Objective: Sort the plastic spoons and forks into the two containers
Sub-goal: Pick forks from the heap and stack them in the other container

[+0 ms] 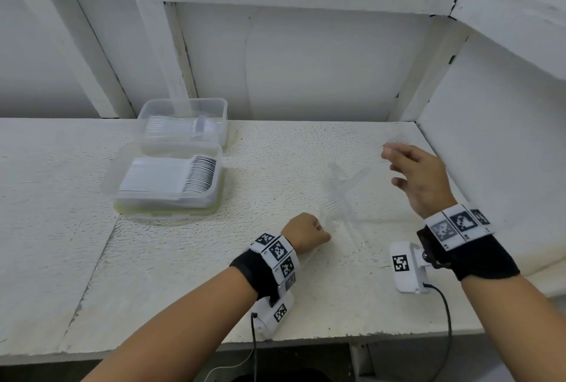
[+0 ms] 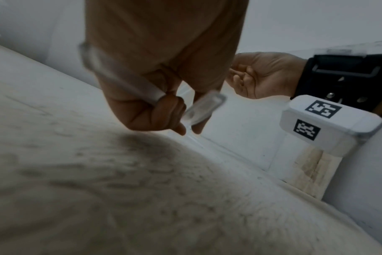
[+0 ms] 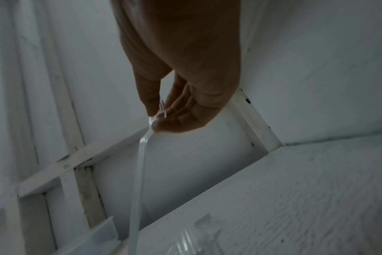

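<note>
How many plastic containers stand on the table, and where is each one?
2. The far container stands on the left side of the table by the wall. The near container stands directly in front of it, touching it. Both hold stacked clear cutlery. None seems hidden.

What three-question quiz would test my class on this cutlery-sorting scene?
1. True or false: the right hand holds nothing.
2. Where do the two clear rectangular plastic containers stand on the rough white table? A: to the left of both hands. B: to the right of both hands. C: between the hands.
3. What does the left hand grip?

Key
1. False: it pinches a clear plastic fork near the tines.
2. A.
3. Clear plastic cutlery handles; whether they belong to spoons or forks cannot be told.
</note>
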